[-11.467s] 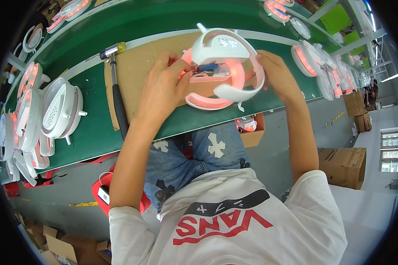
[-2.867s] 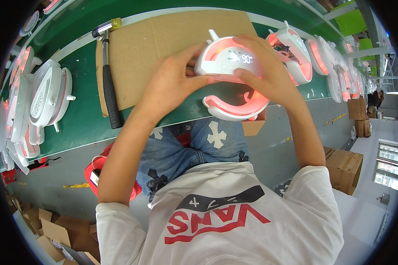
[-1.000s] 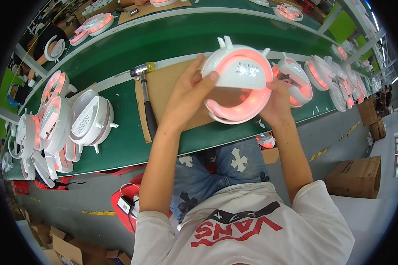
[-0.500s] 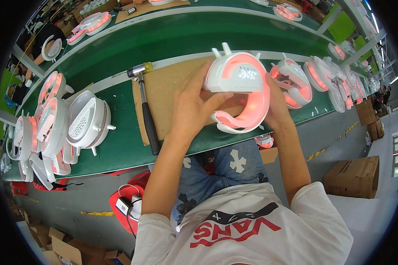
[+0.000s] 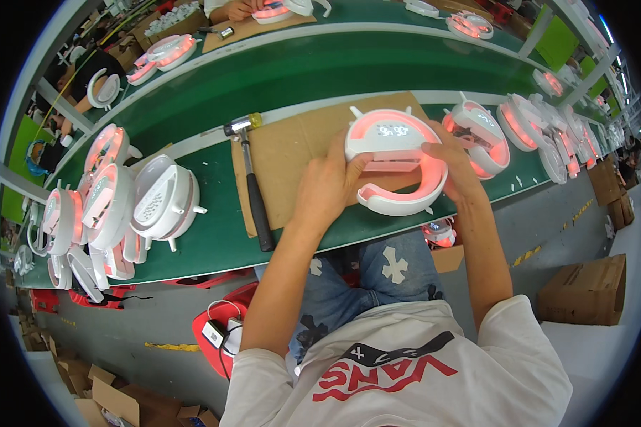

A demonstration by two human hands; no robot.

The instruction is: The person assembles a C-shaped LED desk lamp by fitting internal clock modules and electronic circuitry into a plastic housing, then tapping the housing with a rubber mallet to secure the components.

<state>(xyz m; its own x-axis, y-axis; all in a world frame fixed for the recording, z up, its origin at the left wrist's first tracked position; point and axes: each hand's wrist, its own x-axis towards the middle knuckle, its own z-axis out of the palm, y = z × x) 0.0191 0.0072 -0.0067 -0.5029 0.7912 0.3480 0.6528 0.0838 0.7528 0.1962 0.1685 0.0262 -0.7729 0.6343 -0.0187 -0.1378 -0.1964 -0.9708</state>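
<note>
Between my two hands is a white clock lamp with a curved, red-lit band, a lit digital display and small pegs at its top. My left hand grips its left side, the thumb on the front edge. On the opposite side my right hand wraps the ring, its thumb pressed near the display. A sheet of brown cardboard lies beneath; whether the lamp touches it I cannot tell. Left of my left hand, a hammer with a black handle and yellow-tipped metal head lies along the cardboard's edge.
Several similar lamps are stacked on the green bench at left. Another lit lamp stands close by my right hand, with more beyond it. Across the bench, a person's hand is beside another lamp. A cardboard box sits at lower right.
The clock lamp has come down toward the cardboard and tipped back, its display now facing upward more. My right thumb has moved onto its front. The whole view has shifted slightly.
</note>
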